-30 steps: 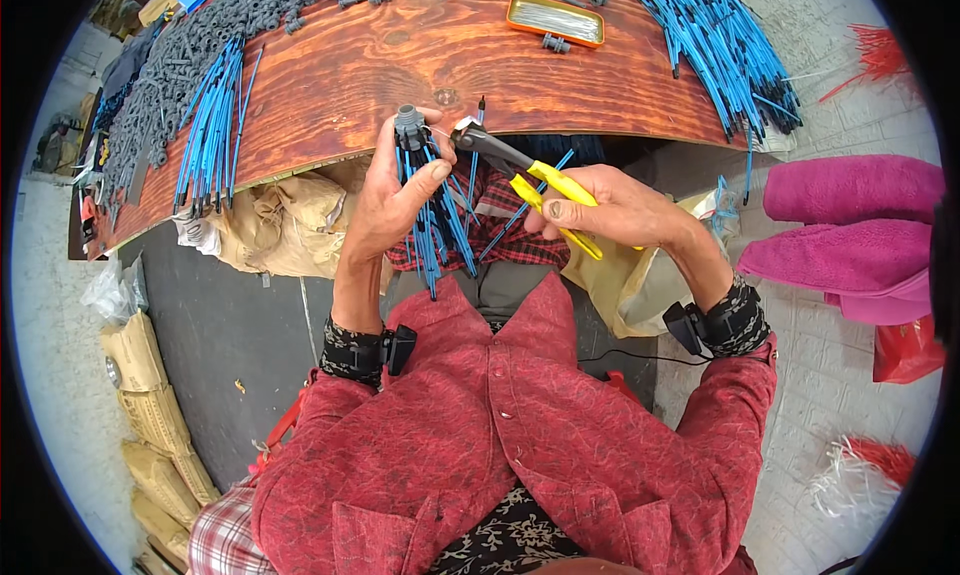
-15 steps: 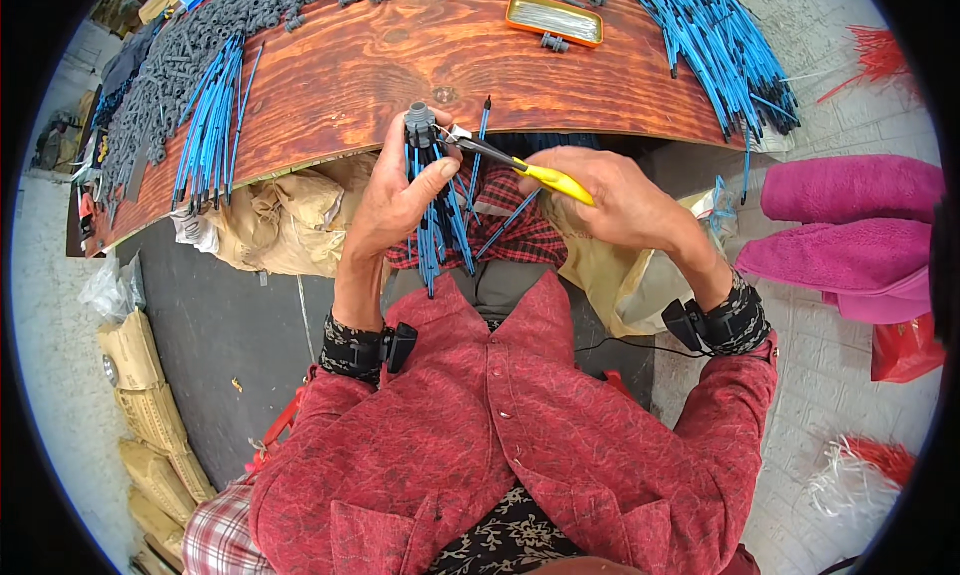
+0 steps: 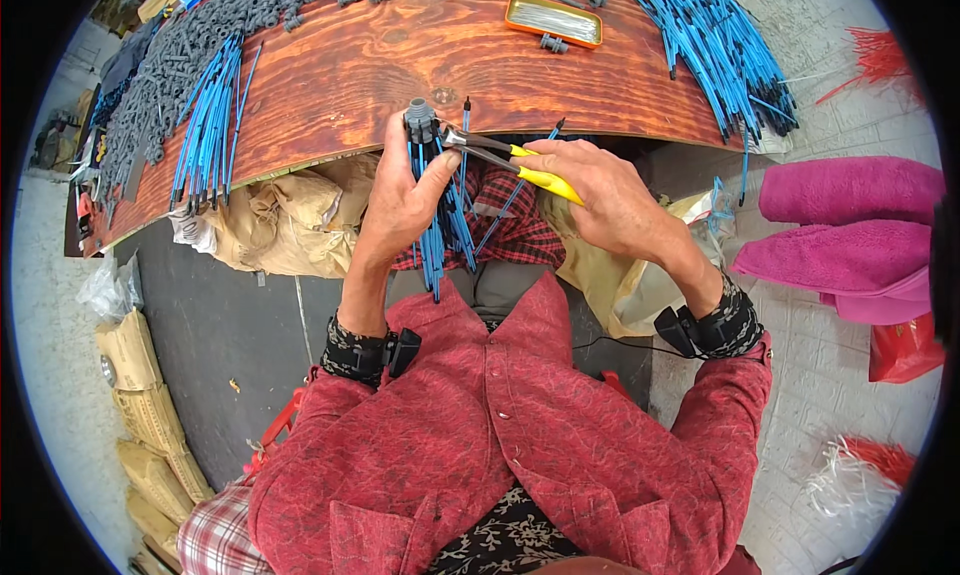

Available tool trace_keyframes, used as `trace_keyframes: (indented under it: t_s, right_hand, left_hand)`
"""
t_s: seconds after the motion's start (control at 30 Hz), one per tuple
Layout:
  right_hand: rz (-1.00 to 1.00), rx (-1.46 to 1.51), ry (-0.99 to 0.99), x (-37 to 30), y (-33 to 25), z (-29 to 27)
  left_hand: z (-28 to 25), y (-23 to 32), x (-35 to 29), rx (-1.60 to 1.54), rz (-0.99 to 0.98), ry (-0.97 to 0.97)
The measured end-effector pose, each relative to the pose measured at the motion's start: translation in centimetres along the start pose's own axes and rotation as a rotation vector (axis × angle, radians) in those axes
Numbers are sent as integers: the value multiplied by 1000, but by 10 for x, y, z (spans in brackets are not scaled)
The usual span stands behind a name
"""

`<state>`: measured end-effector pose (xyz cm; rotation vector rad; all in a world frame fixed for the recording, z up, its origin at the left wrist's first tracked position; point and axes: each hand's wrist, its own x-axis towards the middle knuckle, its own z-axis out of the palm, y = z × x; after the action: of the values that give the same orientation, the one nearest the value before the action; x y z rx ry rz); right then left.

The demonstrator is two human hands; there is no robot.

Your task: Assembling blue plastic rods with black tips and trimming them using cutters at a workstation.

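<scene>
My left hand is closed around a grey ribbed plastic hub, held upright at the table's near edge. Thin blue rods hang from it in a loose bundle toward my lap. In my right hand are pincers with yellow grips, their handles spread apart. The metal jaws touch or nearly touch the hub's right side, beside my left thumb; what lies between them is too small to make out. Two black-tipped rods stick up beside the jaws.
The wooden table carries a heap of grey plastic parts, blue rods at left and right, and an orange-rimmed tin of thin metal wires. Brown paper hangs below its edge. Magenta towels are at right.
The pincers' handles have spread from nearly together. My right hand has shifted slightly left and up. A black-tipped rod now shows above the pincers, and the rods beside the hub have shifted.
</scene>
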<state>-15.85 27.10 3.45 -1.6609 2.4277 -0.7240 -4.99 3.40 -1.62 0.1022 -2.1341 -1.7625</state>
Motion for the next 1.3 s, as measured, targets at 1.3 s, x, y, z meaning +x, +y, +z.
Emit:
trace_keyframes:
  t_s: [1.3]
  right_hand:
    - [-79, 378, 126, 2, -4, 58]
  left_hand:
    - [-34, -25, -2, -326, -27, -212]
